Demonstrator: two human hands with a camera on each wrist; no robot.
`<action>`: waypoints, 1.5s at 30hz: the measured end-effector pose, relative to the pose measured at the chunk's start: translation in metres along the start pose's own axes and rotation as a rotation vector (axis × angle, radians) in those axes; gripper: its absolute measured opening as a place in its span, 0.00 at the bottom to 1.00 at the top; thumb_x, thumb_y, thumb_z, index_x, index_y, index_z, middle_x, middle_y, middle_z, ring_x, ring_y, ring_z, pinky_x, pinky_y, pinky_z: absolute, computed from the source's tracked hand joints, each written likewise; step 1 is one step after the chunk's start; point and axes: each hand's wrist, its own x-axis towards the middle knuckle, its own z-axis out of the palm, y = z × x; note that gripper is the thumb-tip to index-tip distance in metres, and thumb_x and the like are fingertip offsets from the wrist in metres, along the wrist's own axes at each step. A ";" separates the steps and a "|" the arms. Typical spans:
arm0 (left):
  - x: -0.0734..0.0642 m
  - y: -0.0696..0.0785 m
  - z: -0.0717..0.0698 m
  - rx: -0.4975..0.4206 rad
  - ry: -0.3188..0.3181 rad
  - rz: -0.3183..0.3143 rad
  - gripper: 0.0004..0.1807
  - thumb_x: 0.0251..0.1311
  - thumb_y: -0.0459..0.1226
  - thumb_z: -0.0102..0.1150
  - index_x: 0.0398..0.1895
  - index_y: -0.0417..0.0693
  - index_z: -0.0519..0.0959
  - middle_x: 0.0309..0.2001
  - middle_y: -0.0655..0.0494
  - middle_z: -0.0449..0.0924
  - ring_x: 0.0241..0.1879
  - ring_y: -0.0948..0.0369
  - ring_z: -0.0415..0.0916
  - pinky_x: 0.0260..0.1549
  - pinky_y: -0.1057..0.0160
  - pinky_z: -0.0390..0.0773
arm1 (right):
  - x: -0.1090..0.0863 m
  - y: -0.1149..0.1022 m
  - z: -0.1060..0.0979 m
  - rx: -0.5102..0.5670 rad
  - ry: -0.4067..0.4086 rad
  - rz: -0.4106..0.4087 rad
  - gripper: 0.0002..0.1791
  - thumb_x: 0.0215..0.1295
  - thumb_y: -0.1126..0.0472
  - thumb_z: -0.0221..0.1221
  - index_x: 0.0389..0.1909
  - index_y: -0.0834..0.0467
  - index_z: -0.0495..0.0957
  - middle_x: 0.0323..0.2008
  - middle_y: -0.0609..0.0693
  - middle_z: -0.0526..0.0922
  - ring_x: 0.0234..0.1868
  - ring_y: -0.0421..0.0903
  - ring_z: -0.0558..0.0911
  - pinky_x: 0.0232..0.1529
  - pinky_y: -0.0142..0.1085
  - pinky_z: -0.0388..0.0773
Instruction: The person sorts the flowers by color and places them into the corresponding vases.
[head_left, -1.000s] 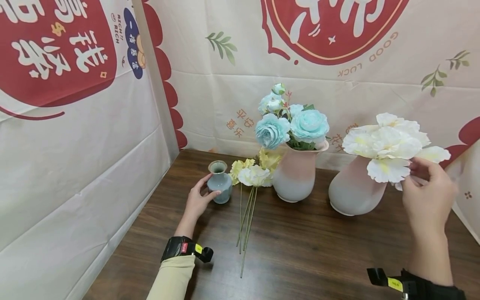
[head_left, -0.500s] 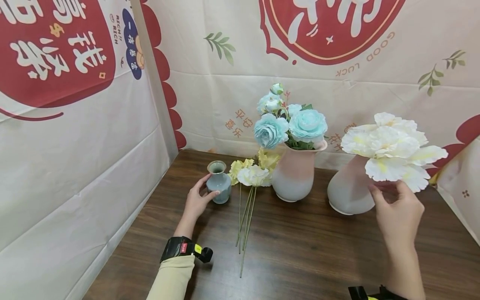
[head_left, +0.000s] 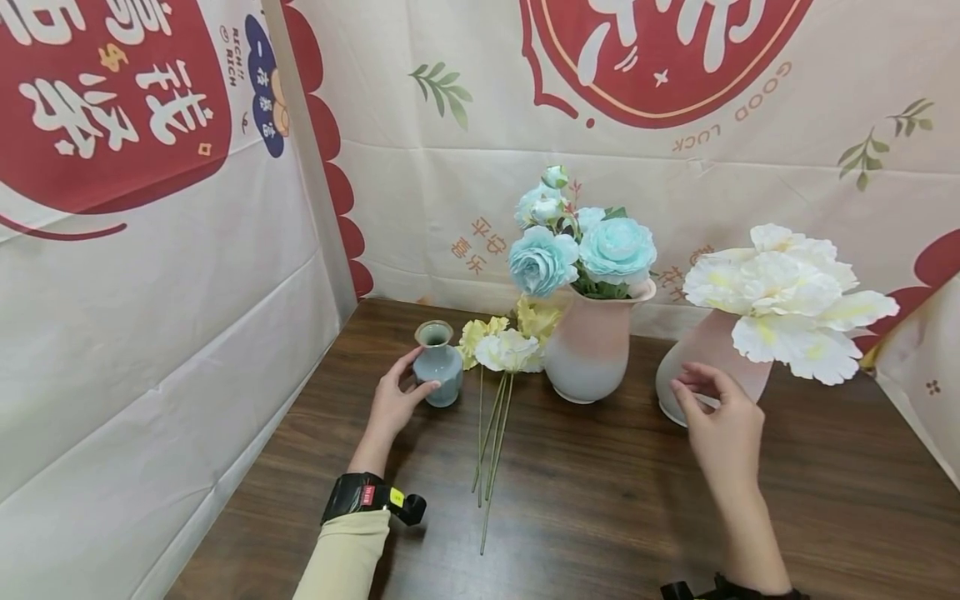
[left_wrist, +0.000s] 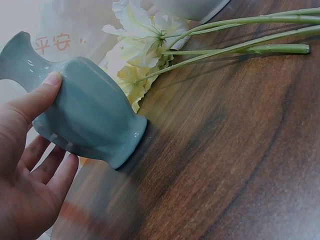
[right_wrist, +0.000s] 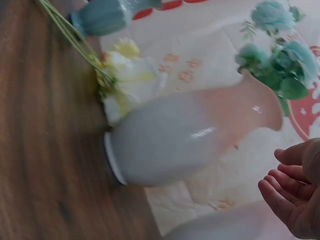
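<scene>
My left hand (head_left: 397,396) grips a small blue-grey ceramic vase (head_left: 441,373) upright on the table, thumb on one side and fingers round the other. The left wrist view shows the thumb pressed on the glazed side of the vase (left_wrist: 87,107). My right hand (head_left: 723,429) holds nothing, its fingers loosely bent, in front of the right pink-and-white vase (head_left: 678,371). That vase bears large white flowers (head_left: 795,287). Between the hands lie yellow and white flowers (head_left: 510,350), their long green stems (head_left: 495,442) pointing toward me.
A second pink-and-white vase (head_left: 588,350) with pale blue flowers (head_left: 618,250) stands behind the loose flowers. The brown wooden table (head_left: 600,508) meets printed cloth walls (head_left: 405,208) at the back and left.
My right hand has let go of the white flowers and moved left and down, away from them. The left hand stays on the small vase.
</scene>
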 end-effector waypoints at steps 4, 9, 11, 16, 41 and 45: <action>0.000 0.001 0.000 -0.002 0.000 -0.008 0.36 0.60 0.35 0.68 0.73 0.54 0.67 0.74 0.45 0.63 0.73 0.44 0.62 0.70 0.44 0.68 | -0.008 0.000 0.014 -0.001 -0.078 -0.007 0.12 0.62 0.70 0.66 0.46 0.68 0.83 0.37 0.62 0.87 0.35 0.13 0.73 0.38 0.07 0.71; -0.001 0.001 0.000 -0.004 -0.004 -0.001 0.36 0.61 0.35 0.68 0.73 0.53 0.67 0.74 0.44 0.63 0.73 0.44 0.62 0.70 0.45 0.68 | -0.016 0.003 0.030 -0.010 -0.134 -0.036 0.10 0.62 0.70 0.65 0.44 0.68 0.83 0.35 0.60 0.87 0.34 0.15 0.72 0.36 0.07 0.70; -0.001 0.001 0.000 -0.003 -0.004 0.003 0.36 0.60 0.35 0.68 0.73 0.53 0.67 0.74 0.44 0.63 0.73 0.44 0.63 0.70 0.45 0.68 | -0.019 0.004 0.034 -0.021 -0.144 -0.045 0.09 0.62 0.70 0.66 0.43 0.67 0.83 0.35 0.59 0.87 0.34 0.16 0.72 0.34 0.08 0.70; -0.001 0.001 -0.001 -0.001 0.000 0.004 0.36 0.60 0.35 0.68 0.72 0.53 0.67 0.74 0.44 0.64 0.72 0.44 0.63 0.70 0.45 0.68 | -0.024 0.003 0.044 -0.014 -0.173 -0.045 0.09 0.62 0.69 0.67 0.43 0.66 0.83 0.34 0.57 0.87 0.33 0.19 0.73 0.33 0.10 0.71; 0.000 0.000 0.000 -0.004 0.008 0.024 0.36 0.60 0.35 0.69 0.72 0.53 0.68 0.73 0.45 0.65 0.72 0.44 0.63 0.70 0.44 0.68 | -0.051 -0.010 0.105 0.067 -0.418 0.073 0.10 0.64 0.63 0.66 0.44 0.62 0.84 0.36 0.55 0.88 0.37 0.46 0.87 0.36 0.21 0.81; -0.004 0.009 -0.001 -0.029 -0.004 0.008 0.36 0.60 0.33 0.68 0.72 0.49 0.67 0.74 0.41 0.63 0.72 0.42 0.62 0.71 0.43 0.66 | -0.055 -0.012 0.114 0.068 -0.478 0.117 0.11 0.65 0.61 0.66 0.45 0.62 0.84 0.37 0.54 0.88 0.38 0.47 0.87 0.38 0.25 0.80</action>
